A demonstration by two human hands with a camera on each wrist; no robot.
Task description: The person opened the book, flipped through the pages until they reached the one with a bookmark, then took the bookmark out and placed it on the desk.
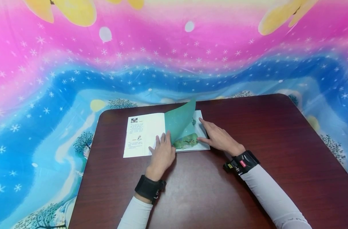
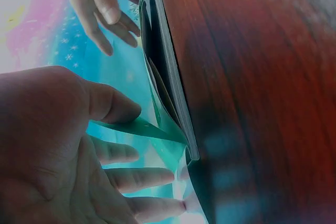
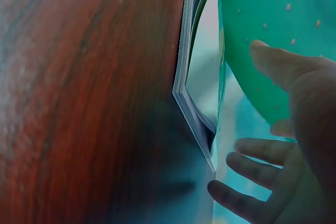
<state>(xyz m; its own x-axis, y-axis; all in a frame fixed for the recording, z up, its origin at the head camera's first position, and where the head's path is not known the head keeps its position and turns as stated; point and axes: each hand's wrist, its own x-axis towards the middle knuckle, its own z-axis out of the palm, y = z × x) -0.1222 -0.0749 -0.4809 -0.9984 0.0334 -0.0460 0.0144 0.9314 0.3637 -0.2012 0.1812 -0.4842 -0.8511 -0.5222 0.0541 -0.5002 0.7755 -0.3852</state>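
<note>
A thin picture book (image 1: 154, 124) lies open on the table, with a printed white page on its left side. One green leaf (image 1: 179, 119) stands up from the fold and curves to the right over an illustrated page (image 1: 201, 144). My left hand (image 1: 162, 154) rests by the fold with its fingers straight. In the left wrist view, the green leaf's lower edge (image 2: 142, 128) passes between thumb and fingers. My right hand (image 1: 221, 136) is at the book's right edge, fingers spread and thumb apart, holding nothing. In the right wrist view, the dotted green leaf (image 3: 273, 19) rises behind its thumb.
The dark red-brown wooden table (image 1: 265, 133) has rounded far corners. Behind it hangs a pink and blue cloth (image 1: 162, 47) with snowflakes and trees. Each wrist wears a black band, the left band (image 1: 146, 187) and the right band (image 1: 245, 162), over white sleeves.
</note>
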